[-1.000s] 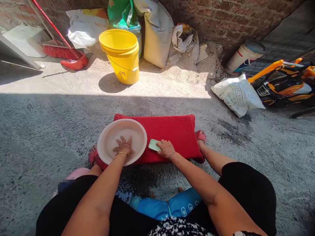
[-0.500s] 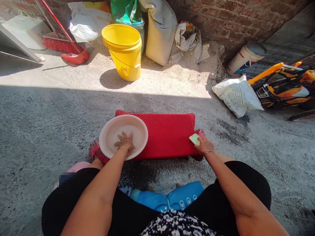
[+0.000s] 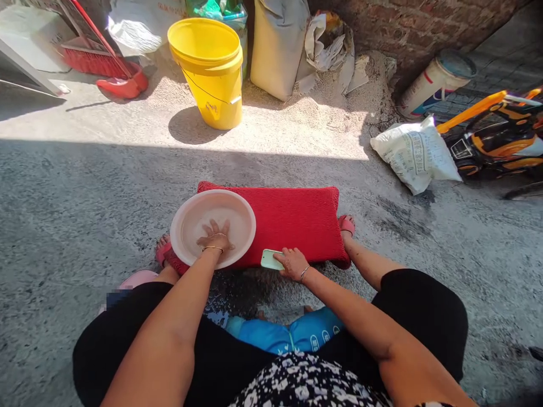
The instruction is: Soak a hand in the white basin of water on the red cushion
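On the left part of the red cloth-covered bench (image 3: 297,217) stands a pale pink basin (image 3: 181,217) that seems to hold shallow water. Inside it lies my left hand (image 3: 215,237), palm down with its fingers spread and nothing in its grasp. My right hand (image 3: 292,263) grips the right end of a flat, pale green phone case (image 3: 270,259) between thumb and fingers. It is at the bench's near edge, just right of the basin.
Past the bench stand a yellow bucket (image 3: 220,93) and a tall sack (image 3: 275,51). A white bag (image 3: 418,152) and an orange-and-black toy vehicle (image 3: 496,138) are at right. A red dustpan (image 3: 127,85) lies back left. A blue bundle (image 3: 275,336) sits between my legs.
My right hand has carried the phone case leftward from the bench's right end to near the basin. My left hand remains spread in the basin. The view has tilted slightly downward.
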Demonstrator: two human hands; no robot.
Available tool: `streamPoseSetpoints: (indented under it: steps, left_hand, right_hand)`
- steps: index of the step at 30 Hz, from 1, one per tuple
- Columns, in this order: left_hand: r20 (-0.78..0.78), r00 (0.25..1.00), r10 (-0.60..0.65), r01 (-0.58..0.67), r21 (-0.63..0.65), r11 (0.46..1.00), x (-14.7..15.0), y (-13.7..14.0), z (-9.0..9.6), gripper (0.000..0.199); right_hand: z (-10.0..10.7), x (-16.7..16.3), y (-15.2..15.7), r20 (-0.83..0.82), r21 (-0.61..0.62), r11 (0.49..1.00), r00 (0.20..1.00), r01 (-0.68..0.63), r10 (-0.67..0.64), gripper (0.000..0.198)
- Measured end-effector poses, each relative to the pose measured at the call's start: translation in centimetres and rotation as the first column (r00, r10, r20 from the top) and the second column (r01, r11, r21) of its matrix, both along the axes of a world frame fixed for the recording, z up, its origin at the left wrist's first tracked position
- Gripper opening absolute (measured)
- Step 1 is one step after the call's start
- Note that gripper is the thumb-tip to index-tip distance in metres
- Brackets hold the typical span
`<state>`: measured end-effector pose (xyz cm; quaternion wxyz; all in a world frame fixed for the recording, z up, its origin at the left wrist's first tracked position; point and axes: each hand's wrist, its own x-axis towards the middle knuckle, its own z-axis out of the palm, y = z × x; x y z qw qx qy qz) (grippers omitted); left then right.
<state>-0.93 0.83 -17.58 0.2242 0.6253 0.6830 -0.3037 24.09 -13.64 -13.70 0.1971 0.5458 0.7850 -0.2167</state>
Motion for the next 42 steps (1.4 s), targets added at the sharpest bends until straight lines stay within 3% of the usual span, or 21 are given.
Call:
streamPoseSetpoints:
  steps: [3, 6, 8, 11, 16, 20, 23, 26, 29, 32, 35, 38, 42]
  left_hand:
    - [0.037, 0.999, -0.009, 0.008, 0.018, 1.000, 0.0, -0.2, 0.5, 0.112]
    - [0.058, 0.998, -0.008, 0.006, 0.032, 0.999, -0.2, -0.3, 0.6, 0.113]
    - [0.057, 0.998, -0.002, 0.000, 0.038, 0.999, -0.3, -0.3, 0.3, 0.116]
    - [0.042, 0.999, -0.004, 0.003, 0.041, 0.999, -0.4, -0.2, -0.4, 0.115]
    - [0.016, 1.000, -0.017, 0.016, 0.043, 0.999, -0.6, 0.0, -1.0, 0.112]
    - [0.013, 1.000, -0.006, 0.006, 0.035, 0.999, -0.3, -0.2, -0.3, 0.114]
    - [0.022, 1.000, -0.010, 0.010, 0.012, 1.000, -0.1, -0.2, 0.2, 0.116]
    - [0.030, 1.000, -0.002, 0.002, -0.001, 1.000, -0.1, -0.2, 0.4, 0.115]
    - [0.039, 0.999, 0.008, -0.008, 0.003, 1.000, -0.1, -0.3, 0.5, 0.116]
    - [0.046, 0.999, 0.011, -0.011, -0.008, 1.000, -0.1, -0.4, 0.6, 0.115]
    - [0.051, 0.999, 0.015, -0.014, -0.015, 1.000, -0.1, -0.3, 0.5, 0.116]
    - [0.052, 0.998, 0.025, -0.025, -0.002, 1.000, -0.2, -0.3, 0.1, 0.118]
    - [0.064, 0.998, 0.016, -0.015, -0.003, 1.000, -0.4, -0.5, 0.1, 0.116]
  right_hand:
    - [1.3, 8.7, -1.8, 0.178, -0.039, 0.990, 0.976, 0.133, -0.124, 0.060]
    - [3.0, 16.4, -3.3, 0.371, -0.076, 0.955, 0.897, 0.288, -0.241, 0.057]
    - [4.0, 19.6, -3.9, 0.473, -0.070, 0.920, 0.825, 0.386, -0.310, 0.051]
    - [4.5, 21.1, -4.1, 0.506, -0.004, 0.882, 0.762, 0.471, -0.405, 0.050]
    - [2.9, 20.3, -3.6, 0.396, -0.045, 0.898, 0.834, 0.437, -0.385, 0.059]
    - [2.8, 20.9, -3.9, 0.480, -0.050, 0.858, 0.766, 0.511, -0.428, 0.055]
    - [3.8, 19.8, -3.4, 0.499, -0.008, 0.869, 0.755, 0.495, -0.425, 0.048]
    - [4.4, 14.8, -1.6, 0.347, -0.017, 0.927, 0.872, 0.375, -0.347, 0.052]
    - [3.8, 6.6, 0.6, 0.166, -0.039, 0.984, 0.973, 0.171, -0.163, 0.053]
    - [2.4, -1.7, 2.3, 0.034, -0.018, 1.000, 0.999, -0.018, 0.019, 0.050]
    - [1.2, -6.1, 3.3, -0.050, 0.021, 0.994, 0.993, -0.104, 0.105, 0.049]
    - [0.8, -5.3, 3.3, -0.027, 0.005, 0.996, 0.996, -0.087, 0.088, 0.051]
    - [1.2, 1.4, 2.2, 0.114, -0.060, 0.997, 0.993, 0.051, -0.044, 0.056]
